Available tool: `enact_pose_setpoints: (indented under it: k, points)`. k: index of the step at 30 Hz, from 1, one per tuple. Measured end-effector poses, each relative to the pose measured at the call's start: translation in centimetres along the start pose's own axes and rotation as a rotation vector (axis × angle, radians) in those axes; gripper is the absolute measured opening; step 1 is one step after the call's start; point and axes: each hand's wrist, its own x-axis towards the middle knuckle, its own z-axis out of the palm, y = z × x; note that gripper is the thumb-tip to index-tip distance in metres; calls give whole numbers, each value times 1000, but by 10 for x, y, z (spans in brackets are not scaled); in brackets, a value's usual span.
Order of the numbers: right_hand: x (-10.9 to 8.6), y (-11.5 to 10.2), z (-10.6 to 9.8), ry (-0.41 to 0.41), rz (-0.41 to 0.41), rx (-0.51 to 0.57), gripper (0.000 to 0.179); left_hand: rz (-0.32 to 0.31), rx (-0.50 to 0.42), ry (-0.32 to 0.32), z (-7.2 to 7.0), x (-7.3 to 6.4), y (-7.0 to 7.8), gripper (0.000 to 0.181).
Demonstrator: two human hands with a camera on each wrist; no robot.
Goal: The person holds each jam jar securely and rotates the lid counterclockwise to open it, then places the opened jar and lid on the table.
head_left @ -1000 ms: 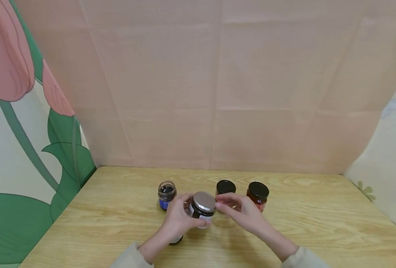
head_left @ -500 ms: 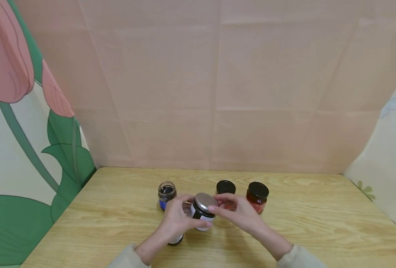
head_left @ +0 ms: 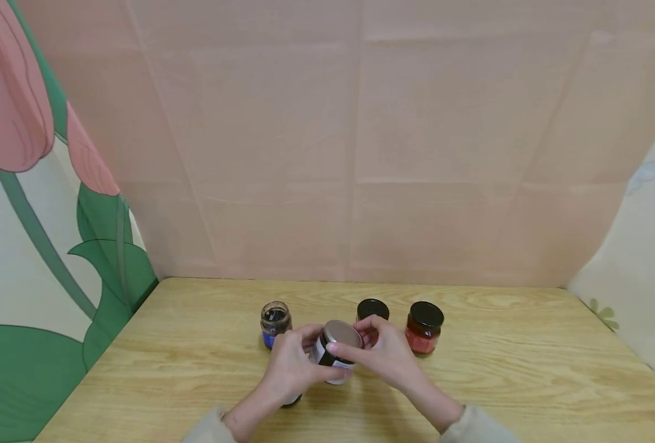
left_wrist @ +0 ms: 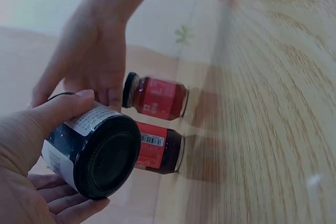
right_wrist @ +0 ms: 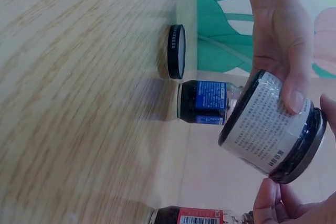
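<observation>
My left hand (head_left: 291, 366) grips a dark glass jar (right_wrist: 268, 124) with a white printed label, off the table and tilted. Its lid (head_left: 343, 333) is a flat brownish-silver disc. With thumb and fingertips at the lid's rim, my right hand (head_left: 385, 354) pinches it from the right. The left wrist view shows the jar's dark round base (left_wrist: 110, 158). Behind the left hand stands an uncapped jar (head_left: 276, 326) with a blue label and dark contents. A loose black lid (right_wrist: 177, 52) lies on the table, mostly covered by the left hand in the head view.
Two red-labelled jars with black lids, one nearer the middle (head_left: 373, 307) and one farther right (head_left: 424, 329), stand behind the right hand. The wooden table (head_left: 527, 357) ends at a pink cloth backdrop (head_left: 349, 154).
The right hand has moved left, its thumb sliding from the lid's right edge across its near rim. The held jar has shifted slightly toward the person.
</observation>
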Motion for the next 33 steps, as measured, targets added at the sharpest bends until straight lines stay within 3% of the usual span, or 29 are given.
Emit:
enact_pose_setpoints:
  k: [8, 18, 22, 24, 28, 33]
  points:
    - [2, 0, 2, 40, -18, 35, 47, -6, 14, 1, -2, 1, 4, 64]
    - [2, 2, 0, 35, -50, 63, 46, -17, -8, -15, -3, 0, 8, 62]
    - [2, 5, -2, 20, -85, 43, 43, -7, -66, -53, -5, 0, 7, 59]
    - [3, 7, -5, -14, -129, 36, 41, 2, -115, -87, -6, -1, 6, 57]
    - [6, 13, -12, -139, -292, 55, 36, 37, -185, -157, -10, 0, 3, 57]
    - [10, 21, -17, -253, -465, 89, 34, 71, -205, -235, -16, 2, -3, 58]
